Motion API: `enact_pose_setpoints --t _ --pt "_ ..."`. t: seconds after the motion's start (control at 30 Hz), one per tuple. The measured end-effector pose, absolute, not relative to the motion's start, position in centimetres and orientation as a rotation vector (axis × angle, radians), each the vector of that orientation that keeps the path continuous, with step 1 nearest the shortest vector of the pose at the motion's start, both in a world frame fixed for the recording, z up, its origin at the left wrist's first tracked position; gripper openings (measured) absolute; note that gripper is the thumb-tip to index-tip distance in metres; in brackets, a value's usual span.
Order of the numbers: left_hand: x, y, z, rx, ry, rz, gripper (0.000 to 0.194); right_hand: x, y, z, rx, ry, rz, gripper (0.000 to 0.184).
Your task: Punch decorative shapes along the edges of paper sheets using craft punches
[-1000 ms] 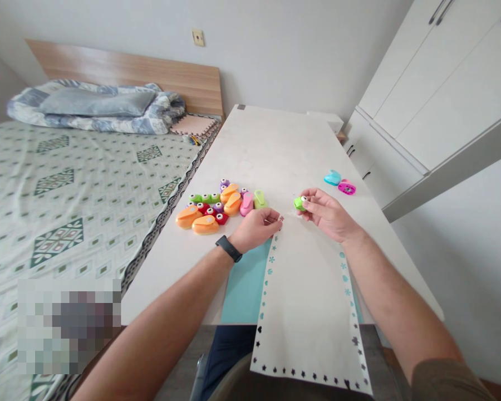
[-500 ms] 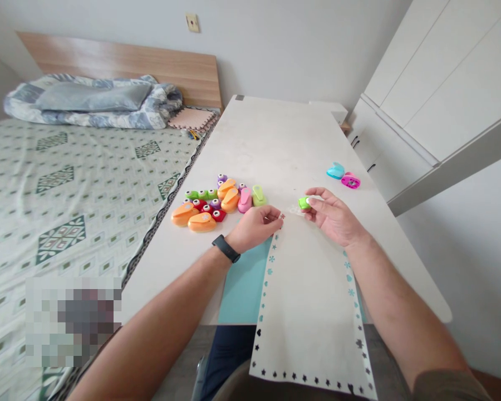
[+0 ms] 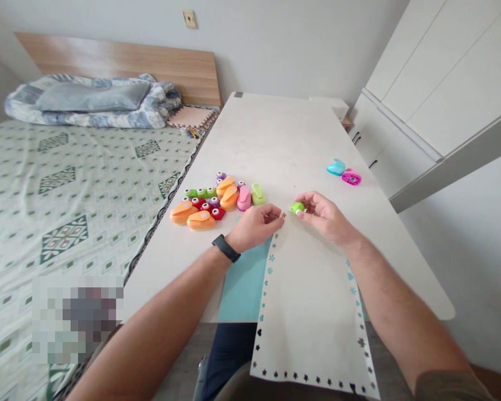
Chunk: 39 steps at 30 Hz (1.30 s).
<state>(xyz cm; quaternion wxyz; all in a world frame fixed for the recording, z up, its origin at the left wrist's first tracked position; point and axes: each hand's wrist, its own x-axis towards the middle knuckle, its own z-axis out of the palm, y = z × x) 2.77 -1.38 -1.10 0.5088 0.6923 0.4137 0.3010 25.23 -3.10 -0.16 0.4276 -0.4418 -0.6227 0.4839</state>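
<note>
1 R hand (image 3: 325, 218), fingers (image 3: 313, 199) pinching green craft punch (image 3: 298, 208), 1 L hand (image 3: 254, 227), fingers (image 3: 275, 213) pressed together at paper edge (image 3: 276, 236)

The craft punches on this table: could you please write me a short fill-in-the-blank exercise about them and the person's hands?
1. The right hand holds a small ____ craft punch.
2. The black wristband is worn on the ____ wrist.
3. The two largest punches in the cluster on the table are ____.

Missing words: green; left; orange.
</note>
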Motion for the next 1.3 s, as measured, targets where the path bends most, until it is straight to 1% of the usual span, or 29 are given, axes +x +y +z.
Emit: enact_pose_setpoints --t 0.27,0.6,1.3 --pt "2.79 -1.49 -1.13 1.753 1.01 0.731 0.027 25.36 -2.98 -0.38 -1.177 -1.714 1.04 0.03" --pt "2.78 -1.45 -1.45 1.783 1.015 0.764 0.027 25.11 -3.22 -0.16 -1.141 -1.828 1.105 0.027" --pt "2.87 -1.25 -1.94 1.801 1.035 0.774 0.03 24.94 -3.05 -1.11 -1.136 -1.904 1.074 0.032"
